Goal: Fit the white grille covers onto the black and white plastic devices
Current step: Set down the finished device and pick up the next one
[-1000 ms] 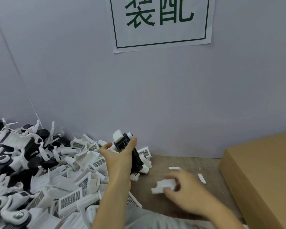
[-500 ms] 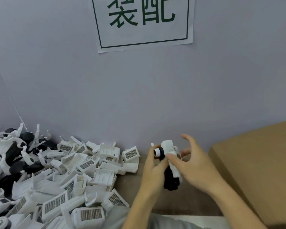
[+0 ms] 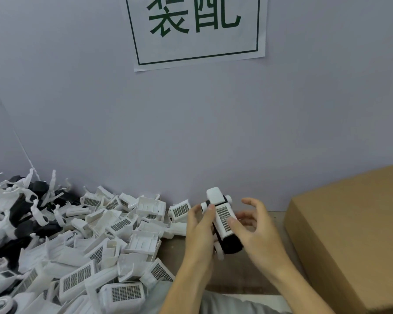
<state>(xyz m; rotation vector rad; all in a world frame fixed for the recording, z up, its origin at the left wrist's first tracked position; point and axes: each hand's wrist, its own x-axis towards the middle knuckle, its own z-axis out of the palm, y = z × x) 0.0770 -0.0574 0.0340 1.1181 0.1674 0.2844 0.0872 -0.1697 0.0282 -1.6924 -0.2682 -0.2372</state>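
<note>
One black and white plastic device [image 3: 222,225] is being held above the wooden tabletop [image 3: 241,275], tilted with its white upper end toward the wall and its black lower end toward the person. One white grille cover [image 3: 224,219] is lying along the device's upward face, its mesh showing; whether it is fully seated cannot be told. The left hand [image 3: 200,234] is gripping the device from the left side, fingers curled around its body and the thumb lying against the cover's left edge. The right hand [image 3: 256,232] is sitting on the right side, its thumb pressing on the grille surface while the remaining fingers are spreading loosely curved beyond the device, not closing on it. Many loose white grille covers [image 3: 114,243] are lying in a pile on the tabletop to the left of the hands, some mesh up, some hollow side up. Farther left, a heap of black and white devices [image 3: 21,214] is lying against the wall. A brown cardboard box [image 3: 349,232] is standing to the right, near the right hand. A grey wall [image 3: 191,132] is rising behind, carrying a white paper sign [image 3: 196,30] with green characters.
</note>
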